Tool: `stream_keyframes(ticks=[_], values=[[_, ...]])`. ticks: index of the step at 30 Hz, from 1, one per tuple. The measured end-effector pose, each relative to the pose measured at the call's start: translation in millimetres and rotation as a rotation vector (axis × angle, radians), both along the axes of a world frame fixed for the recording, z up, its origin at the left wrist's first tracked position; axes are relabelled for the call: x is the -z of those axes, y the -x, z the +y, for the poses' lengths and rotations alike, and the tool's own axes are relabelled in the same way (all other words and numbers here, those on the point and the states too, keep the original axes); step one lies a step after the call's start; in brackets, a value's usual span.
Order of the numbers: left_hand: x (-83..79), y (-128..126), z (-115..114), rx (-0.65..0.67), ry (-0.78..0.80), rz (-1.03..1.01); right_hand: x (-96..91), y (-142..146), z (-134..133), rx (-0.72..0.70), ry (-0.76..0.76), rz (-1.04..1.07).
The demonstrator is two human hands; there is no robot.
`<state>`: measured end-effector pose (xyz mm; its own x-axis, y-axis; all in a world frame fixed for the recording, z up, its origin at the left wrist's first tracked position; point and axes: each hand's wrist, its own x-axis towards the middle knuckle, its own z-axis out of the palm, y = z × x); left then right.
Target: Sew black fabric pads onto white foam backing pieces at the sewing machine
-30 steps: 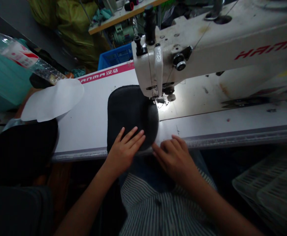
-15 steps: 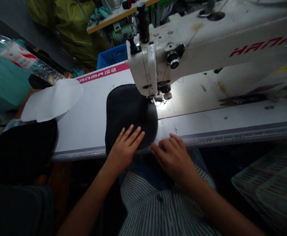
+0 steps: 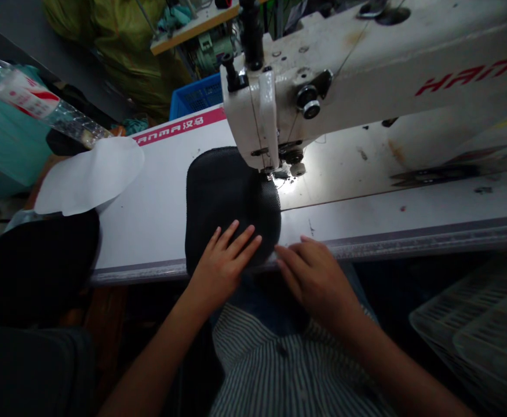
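Note:
A black fabric panel [image 3: 218,191] with rounded corners lies on the sewing machine's white table. Its right edge runs under the presser foot [image 3: 270,174], beside the bright lamp spot. My left hand [image 3: 222,263] rests flat on the panel's near part, fingers spread and pressing down. At the panel's near right corner is my right hand [image 3: 314,272], its fingers curled in and thumb and forefinger closed at the edge. How much of the edge they grip is partly hidden.
The sewing machine [image 3: 349,75] fills the upper right. White shaped pieces [image 3: 88,174] lie at the table's left end, with black pieces [image 3: 40,266] below them. A plastic bottle [image 3: 40,98], a blue crate [image 3: 196,95] and pale plastic baskets [image 3: 470,324] stand around.
The panel's near right edge has shifted slightly right. My left hand has slid a little right with it, and my right hand has moved slightly right and up.

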<state>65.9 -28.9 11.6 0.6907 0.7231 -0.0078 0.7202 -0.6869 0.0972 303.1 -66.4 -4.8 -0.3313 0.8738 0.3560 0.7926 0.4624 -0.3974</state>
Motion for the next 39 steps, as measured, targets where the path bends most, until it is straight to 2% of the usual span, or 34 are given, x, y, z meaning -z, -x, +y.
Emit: stream_keyframes(ticks=[3, 6, 9, 11, 13, 16, 21, 30, 36, 39], values=[[-13.6, -8.1, 6.2, -0.006, 0.022, -0.029, -1.6, -0.4, 4.0, 0.017, 0.011, -0.103], [-20.7, -25.3, 24.6, -0.014, -0.009, -0.084, -1.9, 1.5, 4.8, 0.005, 0.013, -0.204], [-14.6, -42.3, 52.0, 0.096, -0.059, -0.085, -1.9, 1.9, 4.6, 0.006, 0.003, -0.240], [-6.5, -46.9, 68.3, 0.162, -0.038, -0.050, -1.6, 1.0, 4.5, 0.003, 0.001, -0.251], [0.4, -45.3, 78.1, 0.139, 0.004, -0.022, -1.0, -0.3, 4.1, -0.001, 0.001, -0.251], [4.2, -38.7, 80.3, 0.063, 0.025, -0.018, -0.2, -2.0, 2.7, -0.006, -0.007, -0.246], [1.1, -37.0, 80.0, 0.057, 0.032, -0.030, 0.2, -4.3, 7.2, -0.014, -0.003, -0.220], [2.4, -37.1, 129.5, 0.064, 0.009, -0.101, -2.2, -4.6, 58.0, 0.015, 0.005, -0.226], [2.2, -22.5, 132.1, 0.239, 0.007, -0.221, -2.4, -8.5, 94.2, 0.038, 0.055, -0.268], [4.0, -20.6, 133.3, 0.242, -0.013, -0.231, -4.9, -4.9, 113.6, 0.088, 0.093, -0.296]])
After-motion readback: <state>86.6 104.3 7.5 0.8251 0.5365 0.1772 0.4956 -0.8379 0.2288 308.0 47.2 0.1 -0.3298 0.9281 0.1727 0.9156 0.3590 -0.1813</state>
